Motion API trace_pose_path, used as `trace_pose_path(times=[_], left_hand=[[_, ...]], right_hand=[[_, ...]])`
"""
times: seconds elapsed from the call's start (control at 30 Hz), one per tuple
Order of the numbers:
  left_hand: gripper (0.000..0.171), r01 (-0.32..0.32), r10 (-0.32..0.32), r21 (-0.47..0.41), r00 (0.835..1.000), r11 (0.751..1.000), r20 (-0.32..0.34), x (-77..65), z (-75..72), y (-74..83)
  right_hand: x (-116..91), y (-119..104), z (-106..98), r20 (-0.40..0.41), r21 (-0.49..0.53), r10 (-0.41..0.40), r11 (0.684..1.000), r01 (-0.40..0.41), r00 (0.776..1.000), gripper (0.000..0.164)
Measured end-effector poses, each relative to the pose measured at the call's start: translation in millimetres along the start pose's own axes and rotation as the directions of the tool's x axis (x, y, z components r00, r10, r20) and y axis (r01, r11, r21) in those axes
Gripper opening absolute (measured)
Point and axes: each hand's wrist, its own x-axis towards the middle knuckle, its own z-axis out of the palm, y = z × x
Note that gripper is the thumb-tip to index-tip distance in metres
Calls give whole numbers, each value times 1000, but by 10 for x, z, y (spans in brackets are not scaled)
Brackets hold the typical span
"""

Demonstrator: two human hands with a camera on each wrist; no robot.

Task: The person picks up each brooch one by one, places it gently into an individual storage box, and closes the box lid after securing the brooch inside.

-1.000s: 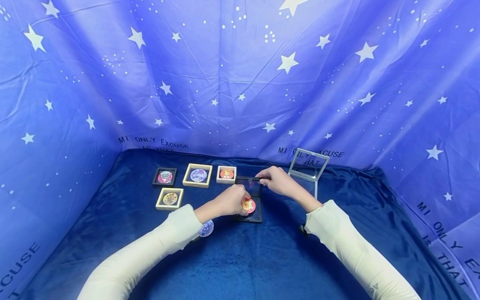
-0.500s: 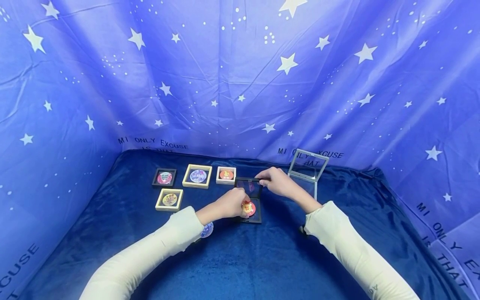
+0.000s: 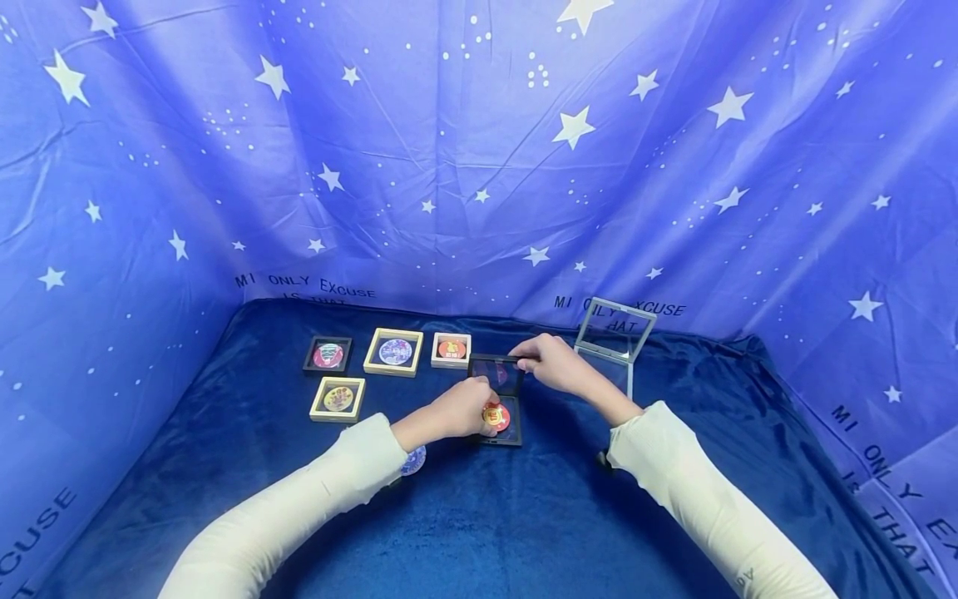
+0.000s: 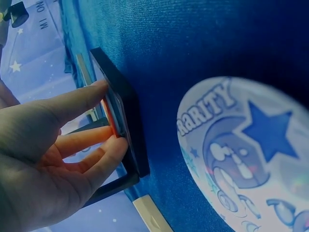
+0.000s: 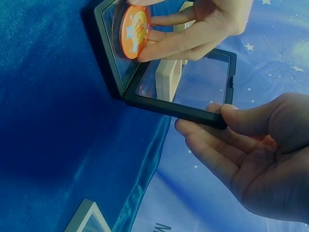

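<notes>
My left hand [image 3: 452, 408] pinches a round red-orange badge [image 3: 497, 415] by its edge, at the lower half of an opened black display case [image 3: 503, 442]. In the left wrist view its fingertips are right at the clear film inside the black rim. My right hand [image 3: 557, 366] holds the corner of the case's raised lid [image 5: 183, 112] between thumb and fingers. The right wrist view shows the clear film in both halves, with the badge lying nearly flat against the lower one. A blue-and-white badge marked "Rarity" [image 4: 241, 150] lies close by the left wrist, partly hidden by the sleeve in the head view.
Left of the hands lie closed cases with badges: a large cream one [image 3: 368, 366], a small cream one [image 3: 451, 363], another cream one [image 3: 337, 417] and a black one [image 3: 308, 364]. An opened grey case [image 3: 606, 351] stands behind the right forearm. Blue velvet cloth [image 3: 479, 532] covers the table.
The left hand has lowered slightly with the badge, which now sits a little lower and flatter over the case. The right hand stays on the lid.
</notes>
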Motion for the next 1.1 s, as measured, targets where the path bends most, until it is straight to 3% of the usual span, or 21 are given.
trace_pose_path(times=[0.3,0.5,0.67,0.77,0.9,0.97,1.03,1.1], left_hand=[[45,24,-24,3,1000,1000,-10,-25,23,2],[49,40,-41,-38,999,998,-24,-73,-66,0],[32,6,-26,-128,988,992,-152,-93,-212,-2],[18,-16,-40,-180,952,983,-303,-89,-313,12],[19,39,-135,-202,863,979,-488,-81,-422,29],[23,112,-207,-209,830,972,-517,-73,-453,24],[29,190,-278,-221,818,957,-503,-61,-470,6],[35,257,-343,-243,826,935,-447,-48,-481,-22]], right_hand=[[-8,-11,-7,10,-11,-4,1000,5,1000,24],[-7,-8,-16,31,-14,-3,1000,3,1000,26],[3,1,-30,57,13,22,1000,-23,998,30],[16,-2,-43,74,56,59,996,-63,996,35],[39,-3,-77,132,150,159,972,-178,978,44],[51,7,-94,181,214,223,942,-259,958,51],[66,18,-109,237,276,277,900,-338,931,57],[81,47,-114,288,321,305,862,-392,908,62]])
